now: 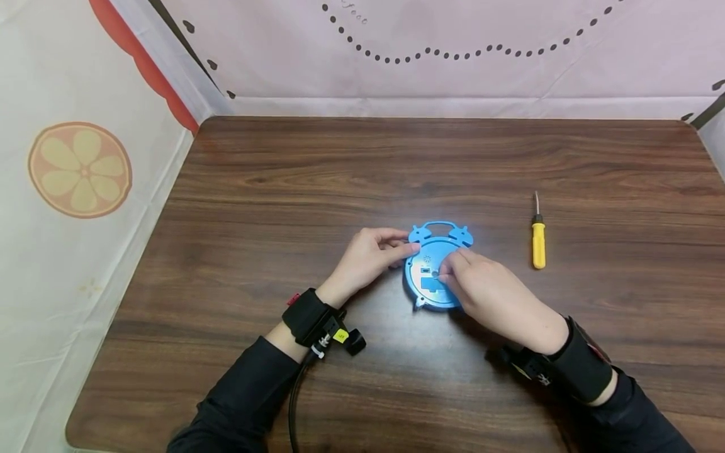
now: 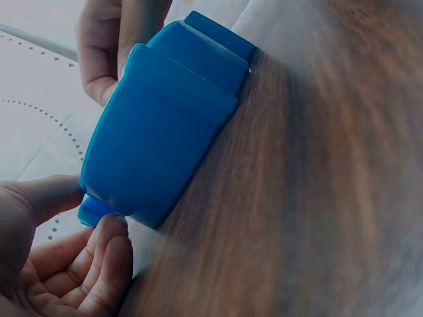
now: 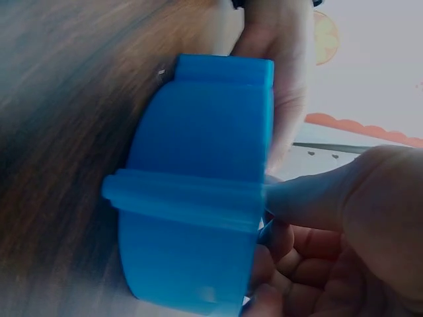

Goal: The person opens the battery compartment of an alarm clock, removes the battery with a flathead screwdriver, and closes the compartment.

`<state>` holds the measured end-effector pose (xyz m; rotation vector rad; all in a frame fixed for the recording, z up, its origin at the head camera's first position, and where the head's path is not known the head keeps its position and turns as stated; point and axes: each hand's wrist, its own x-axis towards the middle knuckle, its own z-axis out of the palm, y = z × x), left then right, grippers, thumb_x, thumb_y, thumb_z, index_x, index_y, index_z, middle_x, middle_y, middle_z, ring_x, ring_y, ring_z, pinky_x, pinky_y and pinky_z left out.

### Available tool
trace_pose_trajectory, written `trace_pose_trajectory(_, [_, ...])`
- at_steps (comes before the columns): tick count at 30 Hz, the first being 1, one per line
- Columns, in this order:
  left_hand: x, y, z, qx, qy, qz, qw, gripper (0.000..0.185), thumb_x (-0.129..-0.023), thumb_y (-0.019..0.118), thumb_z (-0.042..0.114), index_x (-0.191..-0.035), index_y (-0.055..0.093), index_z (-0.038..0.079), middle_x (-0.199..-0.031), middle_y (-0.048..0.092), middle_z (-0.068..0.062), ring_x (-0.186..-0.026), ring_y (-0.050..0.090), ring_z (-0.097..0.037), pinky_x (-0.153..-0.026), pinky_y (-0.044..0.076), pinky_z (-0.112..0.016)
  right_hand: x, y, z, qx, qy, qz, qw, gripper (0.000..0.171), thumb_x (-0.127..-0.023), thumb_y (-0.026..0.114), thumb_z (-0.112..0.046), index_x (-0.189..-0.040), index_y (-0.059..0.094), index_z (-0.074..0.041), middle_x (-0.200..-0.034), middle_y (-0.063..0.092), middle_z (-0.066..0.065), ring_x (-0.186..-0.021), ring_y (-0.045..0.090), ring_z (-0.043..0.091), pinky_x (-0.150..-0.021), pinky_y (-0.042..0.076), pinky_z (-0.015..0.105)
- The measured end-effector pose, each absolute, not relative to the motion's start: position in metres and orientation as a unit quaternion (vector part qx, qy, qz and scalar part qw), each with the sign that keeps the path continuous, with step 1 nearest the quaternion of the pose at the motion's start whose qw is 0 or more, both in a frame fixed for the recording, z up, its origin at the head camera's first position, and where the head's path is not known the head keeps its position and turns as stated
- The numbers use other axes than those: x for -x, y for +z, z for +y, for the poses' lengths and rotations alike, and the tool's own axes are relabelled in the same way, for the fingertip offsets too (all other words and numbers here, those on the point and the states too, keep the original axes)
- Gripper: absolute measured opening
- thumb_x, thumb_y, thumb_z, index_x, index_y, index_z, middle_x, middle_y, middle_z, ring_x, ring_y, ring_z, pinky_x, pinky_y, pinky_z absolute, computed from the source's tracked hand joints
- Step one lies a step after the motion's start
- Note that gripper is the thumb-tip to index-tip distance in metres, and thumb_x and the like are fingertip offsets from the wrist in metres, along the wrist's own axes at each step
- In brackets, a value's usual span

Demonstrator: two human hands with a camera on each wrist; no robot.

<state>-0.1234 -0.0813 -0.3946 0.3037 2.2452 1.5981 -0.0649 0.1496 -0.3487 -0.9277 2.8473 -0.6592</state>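
Note:
A blue twin-bell alarm clock (image 1: 433, 251) lies on its face on the wooden table, its back panel turned up. My left hand (image 1: 381, 253) pinches the clock's left bell edge, thumb on top and curled fingers below, as the left wrist view shows. Over the middle of the back panel is my right hand (image 1: 481, 286), thumb and fingertips drawn together. In the right wrist view, a small blue part (image 3: 266, 232) of the clock shows between the right thumb (image 3: 310, 198) and fingers; most of it is hidden.
A screwdriver (image 1: 539, 242) with a yellow handle lies to the right of the clock, tip pointing away. Pale printed cloth (image 1: 453, 82) hangs behind the table (image 1: 340, 176) and along its left side. A black cable (image 1: 294, 402) runs down from the left wrist strap.

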Motion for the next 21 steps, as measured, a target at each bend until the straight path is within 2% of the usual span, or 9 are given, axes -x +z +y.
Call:
trace_pose_trajectory(10, [0.1233,-0.3938,-0.0818,-0.108,0.566,0.796,0.185,0.045,-0.093,0.074,0.035,-0.124,0.069,0.003,-0.093,0.075,0.000,-0.081,0.072,-0.017,-0.072,0.058,-0.035,0.0647,-0.3446,0.1507,0.286,-0.237,0.925,0.079,0.008,-0.101,0.063,-0.011,-0.102,0.061,-0.003,-0.087,0.053,-0.001,-0.072,0.048,0.010,-0.063,0.045,0.027])
trace_pose_trajectory(21, [0.1239,-0.3938,-0.0821,-0.107,0.557,0.802,0.188,0.045,-0.093,0.074,0.037,-0.124,0.070,0.004,-0.092,0.075,0.001,-0.080,0.071,-0.016,-0.069,0.057,-0.034,0.0663,-0.3391,0.1510,0.275,-0.253,0.923,0.098,0.008,-0.099,0.065,-0.010,-0.102,0.062,-0.004,-0.087,0.055,0.000,-0.073,0.048,0.011,-0.064,0.044,0.029])
